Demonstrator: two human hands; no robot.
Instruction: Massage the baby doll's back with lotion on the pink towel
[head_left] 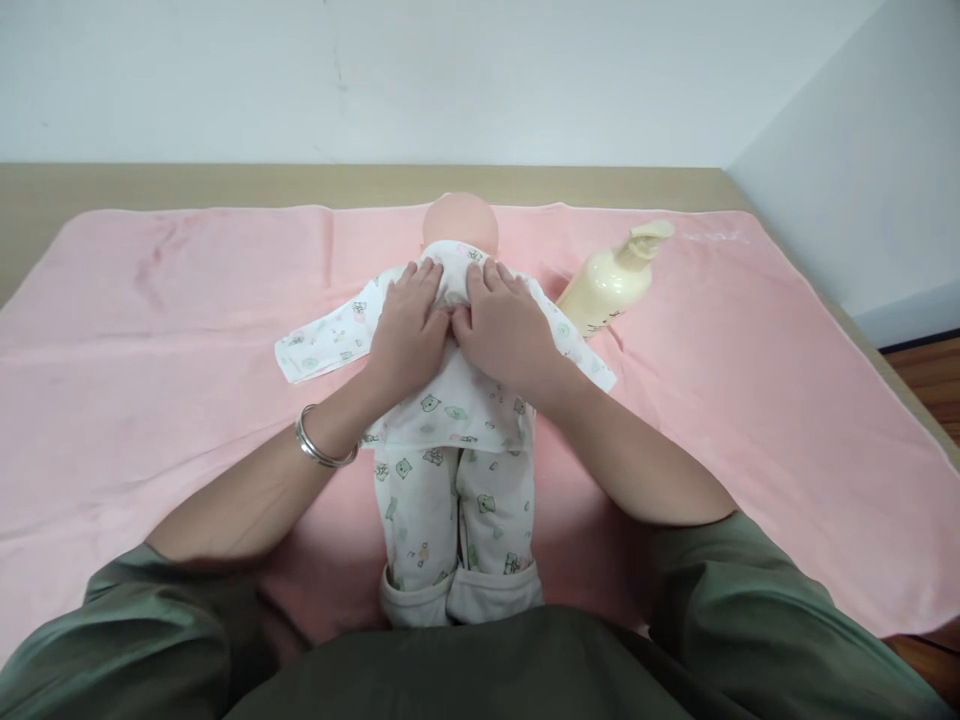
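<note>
A baby doll lies on a pink cloth, its bald head (460,220) at the far end, dressed in a white patterned top (450,408) and matching trousers (421,515). My left hand (411,325) rests flat on the left side of the doll's upper body, fingers pointing toward its head. On the right side lies my right hand (504,325), flat too, with its fingers spread. The two thumbs meet or nearly meet at the middle. Neither hand grips anything. The doll's face does not show.
A cream pump bottle (609,285) lies tilted on the pink cloth (750,400), right of the doll and close to its right sleeve. The wooden table edge (225,185) runs along a white wall behind. Another wall stands at the right.
</note>
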